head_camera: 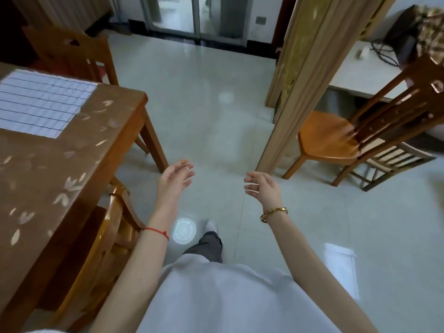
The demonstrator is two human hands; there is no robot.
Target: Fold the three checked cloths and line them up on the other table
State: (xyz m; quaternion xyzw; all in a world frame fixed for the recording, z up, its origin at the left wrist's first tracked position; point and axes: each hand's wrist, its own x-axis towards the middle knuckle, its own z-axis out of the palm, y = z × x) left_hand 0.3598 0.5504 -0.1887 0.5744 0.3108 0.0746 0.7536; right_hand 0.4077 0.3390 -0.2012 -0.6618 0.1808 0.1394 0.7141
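Note:
A folded white cloth with dark checked lines (40,104) lies flat on the brown wooden table (48,169) at the left, near its far corner. My left hand (176,177) and my right hand (263,185) hang in the air over the floor, to the right of the table. Both hands hold nothing and their fingers are spread. No other checked cloth is in view.
A wooden chair (105,236) is tucked at the table's near side and another (72,54) stands behind it. A third chair (336,140) stands at the right beside a wooden partition (295,80). A white table (360,70) carries cables. Pale tiled floor (204,104) stretches ahead.

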